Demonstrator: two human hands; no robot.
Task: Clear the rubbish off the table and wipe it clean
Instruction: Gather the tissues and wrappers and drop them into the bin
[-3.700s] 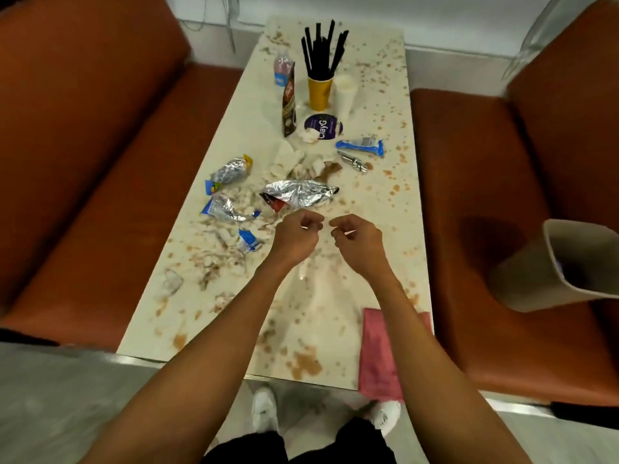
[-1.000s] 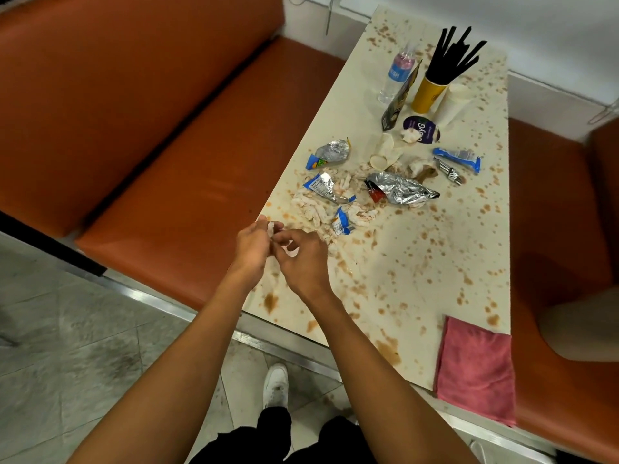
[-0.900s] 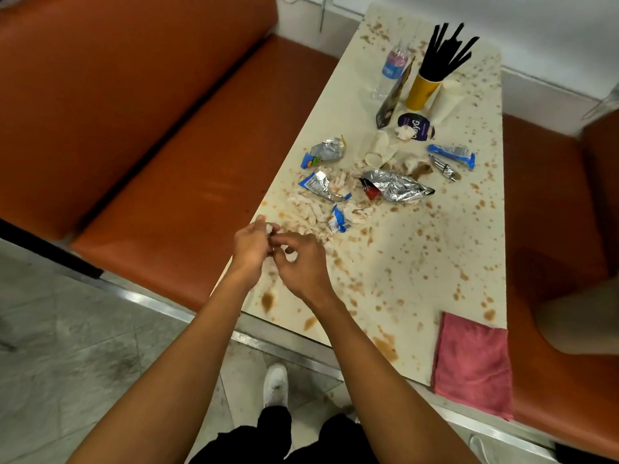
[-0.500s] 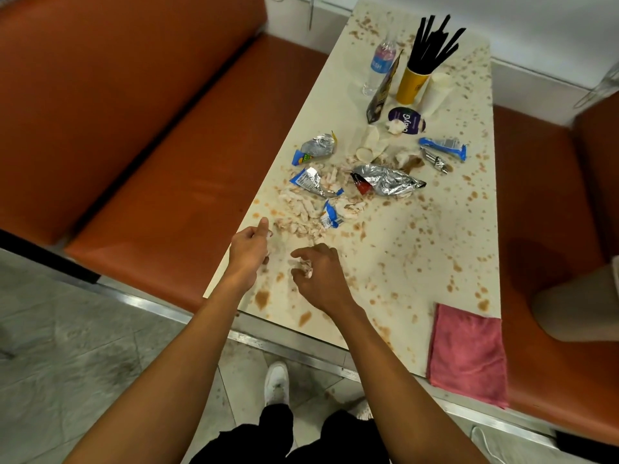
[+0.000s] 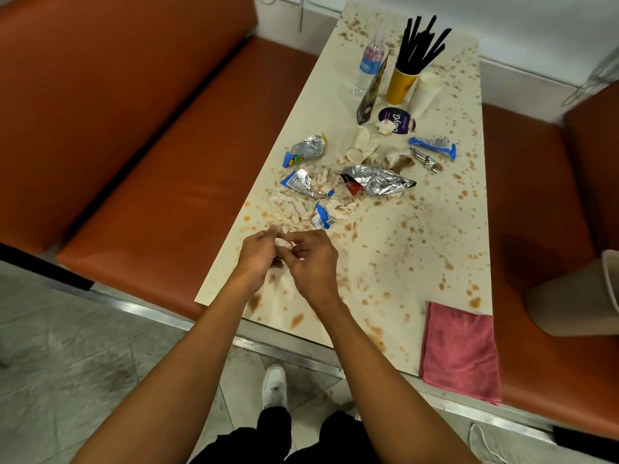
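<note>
Single view: wide-angle head cam, standing height, facing forward and steeply down along the stained table [image 5: 418, 249] from its near short end. Close range. Orange benches [image 5: 150, 162] flank the frame, wall [image 5: 519, 28] at top, wearer's shoe [image 5: 274, 386] at bottom.

Left hand [image 5: 256, 254], right hand [image 5: 313, 262] pinch white scrap [image 5: 283, 242] over stained table [image 5: 418, 262] (wrappers [image 5: 378, 180] beyond).

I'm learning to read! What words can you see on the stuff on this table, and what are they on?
"ClayG": on the round purple lid.
"SH": the end of a word on the water bottle label; the rest is unreadable.
Blue wrapper, yellow cup, dark carton: print too blurred to read.
</note>
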